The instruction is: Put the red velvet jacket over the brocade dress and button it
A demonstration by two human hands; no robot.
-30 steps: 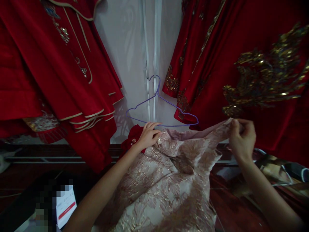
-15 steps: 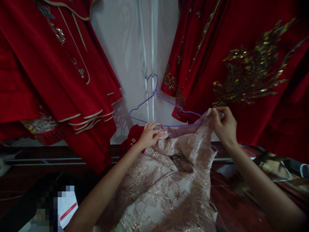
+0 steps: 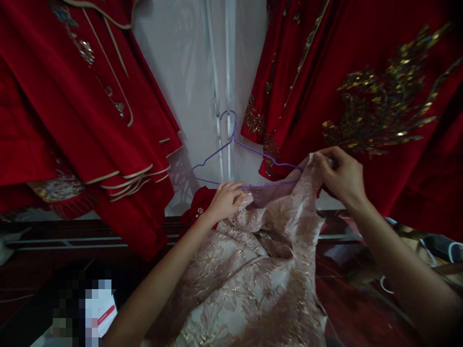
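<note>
A pale pink brocade dress (image 3: 249,270) with a metallic floral pattern hangs between my hands, its neckline uppermost. My right hand (image 3: 342,176) is closed in a pinch on the dress's right shoulder strap. A thin purple hanger (image 3: 253,149) stands upright behind the neckline, its right end inside that strap. My left hand (image 3: 226,200) is closed on the left shoulder of the dress, beside the hanger's lower bar; whether its fingers also grip the bar I cannot tell. The hanger's left end sticks out free of the dress.
Red garments with trim and beadwork hang at the left (image 3: 119,120) and the right (image 3: 296,86). A gold sequined motif (image 3: 383,101) decorates the right one. Behind is a pale wall (image 3: 173,53) with a white upright rail. A lit screen (image 3: 106,313) shows at the lower left.
My right hand has moved slightly up and right, drawing the shoulder strap further over the hanger's right end. My left hand has stayed nearly in place.
</note>
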